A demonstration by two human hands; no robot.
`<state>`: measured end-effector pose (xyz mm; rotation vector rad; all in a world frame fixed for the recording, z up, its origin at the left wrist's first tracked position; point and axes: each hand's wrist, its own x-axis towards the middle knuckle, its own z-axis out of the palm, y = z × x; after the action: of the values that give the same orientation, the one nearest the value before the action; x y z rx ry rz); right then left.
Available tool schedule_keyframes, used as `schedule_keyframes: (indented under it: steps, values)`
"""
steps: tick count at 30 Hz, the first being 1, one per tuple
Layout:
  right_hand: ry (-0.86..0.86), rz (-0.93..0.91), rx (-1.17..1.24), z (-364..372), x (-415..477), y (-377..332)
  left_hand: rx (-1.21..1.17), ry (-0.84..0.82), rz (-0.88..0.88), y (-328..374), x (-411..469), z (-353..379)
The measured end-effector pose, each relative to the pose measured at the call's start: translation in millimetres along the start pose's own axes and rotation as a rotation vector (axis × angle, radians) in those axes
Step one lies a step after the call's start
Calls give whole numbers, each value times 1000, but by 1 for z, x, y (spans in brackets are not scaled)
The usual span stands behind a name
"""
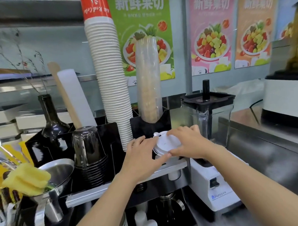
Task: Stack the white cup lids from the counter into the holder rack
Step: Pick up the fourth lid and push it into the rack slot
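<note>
A small stack of white cup lids (166, 144) sits tilted at the front right compartment of the black holder rack (110, 135). My left hand (142, 157) cups the stack from the left and below, fingertips under its front rim. My right hand (188, 143) presses on it from the right and top, thumb at the front edge. Both hands grip the lids together. The compartment below the lids is hidden by my hands.
The rack also holds a tall stack of white paper cups (112, 83), a column of clear cups (148, 79), upturned dark cups (88, 150) and a dark bottle (50, 119). A blender (210, 124) stands right of the rack. A steel funnel (56, 170) sits at the left.
</note>
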<state>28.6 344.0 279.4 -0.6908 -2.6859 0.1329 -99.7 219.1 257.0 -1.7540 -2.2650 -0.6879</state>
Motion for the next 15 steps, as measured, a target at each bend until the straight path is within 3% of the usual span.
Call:
schedule_keyframes:
  steps: [5,15]
  values:
    - [-69,-48,-180,-5,10,-2,228,-41,140,-11,4,17]
    - [-363,-23,-241,7,25,-12,270,14,184,-13,4,23]
